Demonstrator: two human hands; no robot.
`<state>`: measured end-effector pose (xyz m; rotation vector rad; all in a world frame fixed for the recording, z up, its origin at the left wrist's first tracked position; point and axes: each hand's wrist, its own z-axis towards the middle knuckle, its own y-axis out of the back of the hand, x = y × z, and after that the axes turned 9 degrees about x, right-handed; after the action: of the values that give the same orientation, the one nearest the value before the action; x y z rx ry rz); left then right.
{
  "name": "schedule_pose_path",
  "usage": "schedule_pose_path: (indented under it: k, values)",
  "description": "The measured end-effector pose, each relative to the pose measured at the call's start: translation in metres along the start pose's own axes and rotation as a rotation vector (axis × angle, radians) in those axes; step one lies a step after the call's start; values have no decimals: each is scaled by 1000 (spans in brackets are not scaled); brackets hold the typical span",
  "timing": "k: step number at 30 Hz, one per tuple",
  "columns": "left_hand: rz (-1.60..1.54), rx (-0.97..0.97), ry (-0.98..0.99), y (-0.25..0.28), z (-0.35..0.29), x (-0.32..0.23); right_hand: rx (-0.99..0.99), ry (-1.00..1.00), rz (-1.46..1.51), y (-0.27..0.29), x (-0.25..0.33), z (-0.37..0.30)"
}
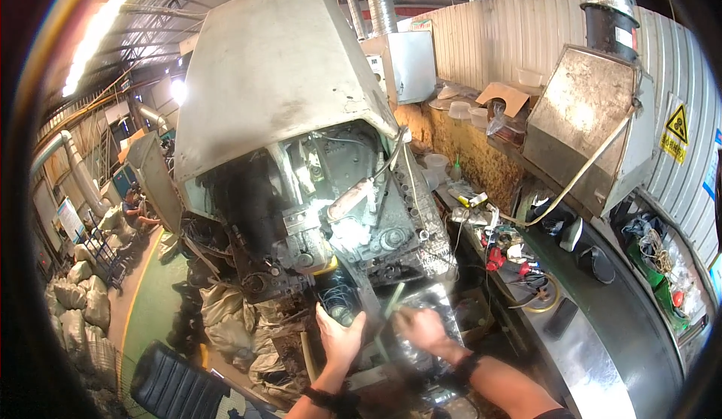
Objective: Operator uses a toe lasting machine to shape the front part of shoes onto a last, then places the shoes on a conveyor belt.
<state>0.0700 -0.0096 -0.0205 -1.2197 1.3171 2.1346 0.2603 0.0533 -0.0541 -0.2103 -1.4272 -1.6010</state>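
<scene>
In front of me stands a machine with its working parts [361,223] exposed under a big pale hood [278,66]. My left hand [342,340] has thumb and fingers curved round the lower end of a dark cylindrical thing [338,296]. This cylinder sits just below a yellow ring on the machine, and shiny lines like coiled wire show on it. To the right, my right hand [423,329] is closed and somewhat blurred by motion. A thin pale green stick [394,299] rises from its fingers; whatever its lower end is stays hidden. Beneath that hand lies a shiny metal surface [444,310].
At the right runs a long metal bench [579,359] with red-handled tools [496,260], a yellow hose and a dark phone-like slab [561,318]. A black padded seat [177,381] stands lower left. Pale sacks [233,329] lie left of the machine. Far left, another person [135,207] sits.
</scene>
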Motion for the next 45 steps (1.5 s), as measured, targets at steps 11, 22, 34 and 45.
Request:
schedule_pose_path:
  k: [11,22,34,45]
  values:
    - [-56,24,-143,-1,6,10,85,-112,-87,2,8,9]
    - [-779,373,40,38,30,33,261,-21,-43,-57,104,21]
    - [-1405,159,425,49,17,47,81,-382,1205,37,116,-14]
    - [-1712,987,-139,28,-70,-94,69,-508,2288,81,60,-190]
